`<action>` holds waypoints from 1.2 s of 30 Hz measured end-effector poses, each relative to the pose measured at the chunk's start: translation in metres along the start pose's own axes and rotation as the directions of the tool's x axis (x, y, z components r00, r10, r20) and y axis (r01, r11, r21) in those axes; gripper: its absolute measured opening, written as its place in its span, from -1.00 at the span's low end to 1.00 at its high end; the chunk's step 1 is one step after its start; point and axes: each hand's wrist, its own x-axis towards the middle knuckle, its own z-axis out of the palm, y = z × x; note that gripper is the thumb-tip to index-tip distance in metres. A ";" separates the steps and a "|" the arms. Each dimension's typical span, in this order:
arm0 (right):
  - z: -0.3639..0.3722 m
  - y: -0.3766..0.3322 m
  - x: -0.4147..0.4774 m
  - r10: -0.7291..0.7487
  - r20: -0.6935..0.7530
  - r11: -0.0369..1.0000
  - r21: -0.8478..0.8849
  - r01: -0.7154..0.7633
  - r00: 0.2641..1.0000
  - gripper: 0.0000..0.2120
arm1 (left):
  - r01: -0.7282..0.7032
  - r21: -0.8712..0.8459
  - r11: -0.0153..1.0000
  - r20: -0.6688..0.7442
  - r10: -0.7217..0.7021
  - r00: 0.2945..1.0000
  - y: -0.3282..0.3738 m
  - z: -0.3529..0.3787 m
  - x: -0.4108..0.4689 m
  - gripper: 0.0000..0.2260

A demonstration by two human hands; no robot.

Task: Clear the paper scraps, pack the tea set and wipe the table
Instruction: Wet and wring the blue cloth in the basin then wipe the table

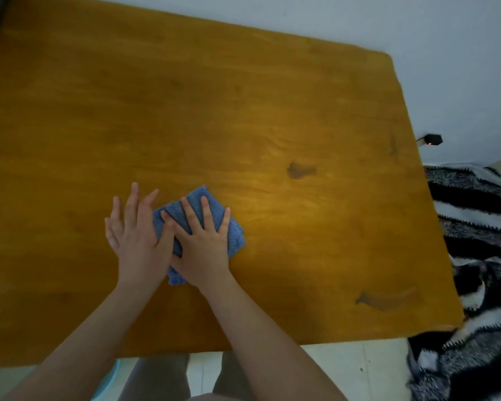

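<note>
Grip slack — right hand [203, 244] flat on blue cloth [236, 235], left hand [136, 238] alongside, fingers straight.

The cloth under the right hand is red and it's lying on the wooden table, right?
Not quite. The cloth is blue, not red, as the head view shows. It does lie on the wooden table, under the right hand.

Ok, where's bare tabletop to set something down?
The table is bare beyond the cloth to its far edge, and left of the left hand. Right of the right hand, bare too, save two dark marks. Crowded only where both hands meet the cloth.
</note>
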 end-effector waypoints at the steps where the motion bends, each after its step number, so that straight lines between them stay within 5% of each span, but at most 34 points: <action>1: -0.002 0.016 -0.005 0.002 -0.007 1.000 -0.011 -0.002 1.000 -0.37 | 0.008 -0.011 1.000 -0.003 -0.008 1.000 0.010 0.008 -0.004 -0.55; 5: -0.009 0.080 -0.029 0.038 -0.019 0.997 -0.061 -0.039 0.999 -0.39 | 0.044 -0.049 0.998 -0.018 -0.045 0.999 0.049 0.037 -0.023 -0.54; 9: -0.015 0.144 -0.058 0.238 -0.075 0.969 -0.053 -0.242 0.968 -0.45 | 0.066 -0.079 0.995 -0.028 -0.069 0.997 0.080 0.059 -0.038 -0.52; 18: -0.055 0.254 0.003 0.644 -0.174 0.739 0.394 -0.547 0.745 -0.51 | 0.104 -0.114 0.988 -0.051 -0.110 0.993 0.115 0.077 -0.044 -0.55; 28: -0.061 0.231 0.089 0.329 -0.073 0.934 0.174 -0.312 0.942 -0.52 | 0.154 -0.107 0.982 -0.065 -0.161 0.985 0.104 0.066 -0.025 -0.51; 36: -0.048 0.182 0.085 0.213 -0.027 0.975 0.078 -0.210 0.977 -0.52 | 0.066 -0.082 0.994 -0.009 -0.067 0.998 0.085 0.066 -0.014 -0.50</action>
